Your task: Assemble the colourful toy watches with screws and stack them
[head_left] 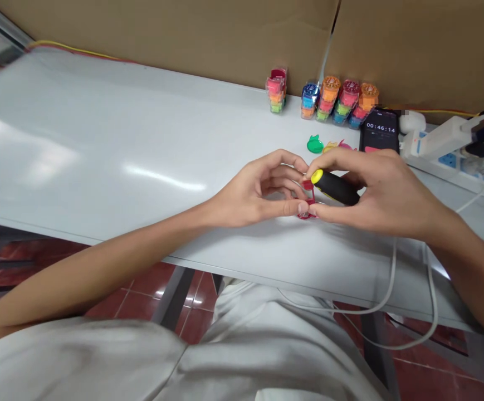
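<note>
A small red plastic piece (307,185) is between my two hands, low over the white table. My left hand (262,192) grips it from the left, thumb below and fingers curled above. From the right, the thumb and index finger of my right hand (386,192) reach the same piece. Tucked in the right hand is a screwdriver (337,188) with a black handle and yellow end; its shaft is hidden. Just beyond the hands lie a green translucent plastic piece (315,145), a yellow piece (330,146) and a pink piece (345,145), the last two partly covered.
Several colourful stacked plastic items (338,103) stand along the back of the white table (112,156), with another stack (276,92) to their left. A phone (379,131) shows a running timer. Right of it are a white power strip (438,139) and a white cable (393,273) hanging over the front edge.
</note>
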Demonstrator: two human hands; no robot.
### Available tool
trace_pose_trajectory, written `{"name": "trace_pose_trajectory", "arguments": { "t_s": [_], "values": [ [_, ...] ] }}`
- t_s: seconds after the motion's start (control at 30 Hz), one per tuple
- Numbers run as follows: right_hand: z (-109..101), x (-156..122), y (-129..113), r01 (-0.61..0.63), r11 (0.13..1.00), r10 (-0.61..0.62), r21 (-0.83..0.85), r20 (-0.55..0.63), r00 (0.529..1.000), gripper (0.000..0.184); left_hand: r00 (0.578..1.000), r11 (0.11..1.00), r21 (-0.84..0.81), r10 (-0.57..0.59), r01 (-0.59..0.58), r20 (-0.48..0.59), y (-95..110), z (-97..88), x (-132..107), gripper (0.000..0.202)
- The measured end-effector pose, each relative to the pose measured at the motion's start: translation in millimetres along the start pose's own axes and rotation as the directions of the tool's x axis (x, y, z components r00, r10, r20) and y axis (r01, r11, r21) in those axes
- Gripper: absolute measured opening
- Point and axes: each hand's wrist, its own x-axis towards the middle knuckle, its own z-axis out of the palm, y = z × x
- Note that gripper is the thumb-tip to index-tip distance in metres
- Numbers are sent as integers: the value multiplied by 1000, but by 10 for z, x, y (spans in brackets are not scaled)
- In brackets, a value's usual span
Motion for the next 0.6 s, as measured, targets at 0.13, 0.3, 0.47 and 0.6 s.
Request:
{"name": "trace_pose_trajectory", "arguments": {
  "t_s": [0.13, 0.3, 0.47, 0.6],
  "values": [
    [0, 0, 45, -9, 999, 11, 53, -33, 999, 32, 998, 993, -93, -65, 67, 25, 12, -46, 8, 47],
    [25, -3, 46, 20, 997, -14, 80, -80, 997, 30, 999, 1000, -19, -12, 13, 34, 19, -60, 12, 46],
    [10, -1, 43, 13, 995, -12, 102, -5, 1000, 24, 998, 996, 85, -5, 0, 60, 31, -50, 23, 30],
    [0, -10, 42, 15, 995, -16, 104, 13, 1000, 24, 997, 999, 22, -33, 31, 67, 37, -55, 25, 28]
  ]
}}
